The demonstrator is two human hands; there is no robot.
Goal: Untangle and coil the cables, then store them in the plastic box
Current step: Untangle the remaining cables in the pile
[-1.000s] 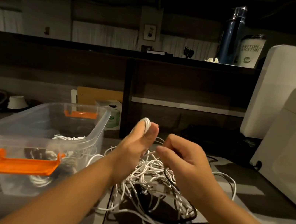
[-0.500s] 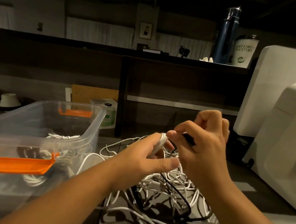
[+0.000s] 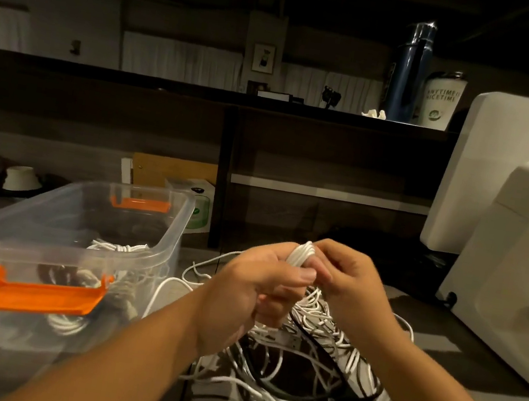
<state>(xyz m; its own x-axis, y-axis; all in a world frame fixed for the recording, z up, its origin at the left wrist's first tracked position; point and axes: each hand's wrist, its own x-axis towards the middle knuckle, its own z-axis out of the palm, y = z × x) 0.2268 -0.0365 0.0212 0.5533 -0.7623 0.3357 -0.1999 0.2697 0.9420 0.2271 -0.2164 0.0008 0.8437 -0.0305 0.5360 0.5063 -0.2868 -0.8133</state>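
My left hand (image 3: 256, 289) grips a small coil of white cable (image 3: 301, 253), with the loops wound over its fingers. My right hand (image 3: 347, 282) pinches the same white cable at the top of the coil. Both hands hover above a tangled pile of white and black cables (image 3: 310, 363) on the table. The clear plastic box (image 3: 159, 242) with orange latches stands to the left, and coiled white cables (image 3: 120, 247) lie inside it.
A white appliance (image 3: 510, 260) fills the right side. A dark partition with a shelf rises behind the table, carrying a blue bottle (image 3: 408, 70) and a white cup (image 3: 441, 100). Bowls and cups (image 3: 20, 179) sit at far left, and a small white-green box (image 3: 200, 204) behind the plastic box.
My right hand came down from above the coil and now meets my left hand at the coil's top. The coil on my left fingers looks thicker.
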